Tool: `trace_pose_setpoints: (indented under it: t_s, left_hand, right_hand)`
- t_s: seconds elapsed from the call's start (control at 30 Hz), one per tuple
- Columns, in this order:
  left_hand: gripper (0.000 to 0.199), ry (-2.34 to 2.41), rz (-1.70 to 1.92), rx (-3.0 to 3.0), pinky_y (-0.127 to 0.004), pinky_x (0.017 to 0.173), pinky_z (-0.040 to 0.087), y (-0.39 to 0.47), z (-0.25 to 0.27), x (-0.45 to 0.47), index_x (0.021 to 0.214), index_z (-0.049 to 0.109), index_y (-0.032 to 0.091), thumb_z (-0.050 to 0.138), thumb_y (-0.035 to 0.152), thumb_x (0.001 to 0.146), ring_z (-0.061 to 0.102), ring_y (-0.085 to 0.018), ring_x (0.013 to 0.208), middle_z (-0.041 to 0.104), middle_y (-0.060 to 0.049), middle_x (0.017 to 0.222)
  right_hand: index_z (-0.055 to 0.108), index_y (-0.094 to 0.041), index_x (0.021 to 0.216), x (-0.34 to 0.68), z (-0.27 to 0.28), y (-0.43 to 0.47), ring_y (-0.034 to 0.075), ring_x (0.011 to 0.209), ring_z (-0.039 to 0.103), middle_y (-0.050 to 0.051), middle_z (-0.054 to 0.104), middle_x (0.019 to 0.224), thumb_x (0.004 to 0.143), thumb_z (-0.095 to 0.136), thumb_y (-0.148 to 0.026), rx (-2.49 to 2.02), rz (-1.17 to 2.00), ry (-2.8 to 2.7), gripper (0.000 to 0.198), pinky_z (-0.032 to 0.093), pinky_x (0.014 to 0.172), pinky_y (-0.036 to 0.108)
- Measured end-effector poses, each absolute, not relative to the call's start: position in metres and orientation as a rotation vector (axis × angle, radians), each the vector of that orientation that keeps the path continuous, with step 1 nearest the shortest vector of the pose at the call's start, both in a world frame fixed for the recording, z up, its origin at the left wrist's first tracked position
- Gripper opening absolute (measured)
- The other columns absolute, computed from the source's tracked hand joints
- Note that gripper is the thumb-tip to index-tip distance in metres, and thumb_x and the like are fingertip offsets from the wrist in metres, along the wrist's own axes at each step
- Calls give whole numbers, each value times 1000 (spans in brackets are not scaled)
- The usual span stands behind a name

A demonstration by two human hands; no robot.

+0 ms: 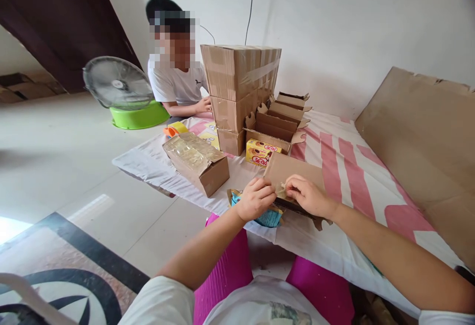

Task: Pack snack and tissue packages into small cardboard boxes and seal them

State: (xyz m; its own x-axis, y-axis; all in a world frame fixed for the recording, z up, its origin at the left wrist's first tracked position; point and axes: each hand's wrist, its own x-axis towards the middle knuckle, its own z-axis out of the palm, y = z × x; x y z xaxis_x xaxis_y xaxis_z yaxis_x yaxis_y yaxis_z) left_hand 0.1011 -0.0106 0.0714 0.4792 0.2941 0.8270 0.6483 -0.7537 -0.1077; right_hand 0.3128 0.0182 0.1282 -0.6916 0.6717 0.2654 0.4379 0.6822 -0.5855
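My left hand [257, 199] is closed above the near left edge of a brown cardboard box [297, 169]. What its fingers hold, if anything, is hidden. My right hand [310, 196] is curled over the same box, thumb and fingers pressed together. A small strip of clear, yellowish film [282, 189] shows between the two hands; whether either one grips it I cannot tell. Below my left hand lies a blue and gold packet [269, 217], partly covered by it. Just beyond the box stands a small yellow printed carton [262, 152].
Taped cardboard boxes [237, 77] are stacked behind, beside several open boxes [272, 126]. A taped box [196, 162] and an orange tape dispenser [176, 128] lie left. Another person [178, 82] sits across the table. A fan [118, 83] stands on the floor; a cardboard sheet [419, 142] leans right.
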Motion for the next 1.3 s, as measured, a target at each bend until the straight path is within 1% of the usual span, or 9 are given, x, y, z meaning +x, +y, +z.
trace_pose_setpoints:
  t_s: [0.27, 0.53, 0.7, 0.83, 0.87, 0.93, 1.0, 1.07, 1.3]
  left_hand:
    - [19, -793, -1181, -2350, -32, 73, 41, -10, 67, 100, 79, 61, 20, 50, 17, 94, 57, -16, 86, 69, -2, 83]
    - [13, -735, -1286, -2342, -30, 70, 43, -7, 70, 99, 82, 59, 19, 51, 15, 92, 59, -17, 85, 68, -3, 82]
    - [12, -749, -1342, -2312, -29, 72, 46, -6, 72, 97, 81, 57, 19, 52, 14, 91, 59, -16, 83, 67, -3, 81]
    - [16, -761, -1287, -2314, -29, 70, 46, -7, 73, 94, 78, 57, 19, 51, 16, 93, 60, -15, 83, 68, -3, 81]
    - [17, -758, -1275, -2316, -29, 69, 46, -7, 73, 94, 78, 57, 19, 50, 17, 93, 60, -15, 83, 69, -3, 81]
    - [17, -752, -1270, -2317, -29, 70, 45, -8, 74, 94, 78, 58, 19, 50, 16, 93, 61, -15, 83, 69, -3, 82]
    - [16, -735, -1284, -2320, -29, 70, 45, -8, 75, 94, 79, 58, 19, 50, 15, 93, 61, -16, 85, 70, -3, 83]
    - [14, -714, -1291, -2338, -29, 71, 46, -8, 75, 94, 80, 59, 18, 52, 14, 91, 61, -17, 87, 70, -3, 84]
    - [17, -709, -1305, -2422, -30, 74, 47, -7, 75, 97, 78, 57, 19, 49, 13, 92, 60, -17, 90, 70, -4, 85]
  right_hand:
    - [53, -21, 72, 318, 126, 22, 18, 79, 56, 2, 60, 78, 84, 53, -14, -993, 662, -2394, 14, 44, 75, 32]
    - [52, -22, 78, 316, 128, 18, 15, 66, 56, -2, 61, 72, 87, 53, -26, -1136, 720, -2283, 10, 43, 64, 29]
    - [51, -22, 89, 300, 144, 9, 18, 73, 57, 0, 61, 80, 77, 71, -28, -1090, 450, -2449, 24, 43, 66, 30]
    - [59, -21, 107, 291, 150, 6, 19, 82, 57, 3, 62, 86, 84, 64, -19, -973, 270, -2588, 24, 43, 74, 32]
    - [62, -22, 106, 290, 150, 5, 19, 82, 56, 3, 61, 84, 86, 62, -18, -940, 228, -2619, 20, 43, 75, 32]
    - [66, -20, 90, 287, 149, 3, 20, 82, 52, 4, 58, 78, 90, 58, -17, -897, 95, -2654, 9, 42, 75, 33]
    - [64, -19, 75, 285, 146, 1, 21, 83, 49, 6, 55, 77, 91, 54, -17, -875, -39, -2637, 19, 41, 77, 35]
    - [61, -19, 74, 284, 142, 0, 21, 84, 47, 6, 54, 79, 91, 52, -13, -818, -53, -2602, 20, 41, 79, 36]
    - [57, -21, 78, 295, 137, 2, 21, 83, 45, 5, 51, 81, 90, 47, -9, -595, 220, -2544, 20, 43, 78, 37]
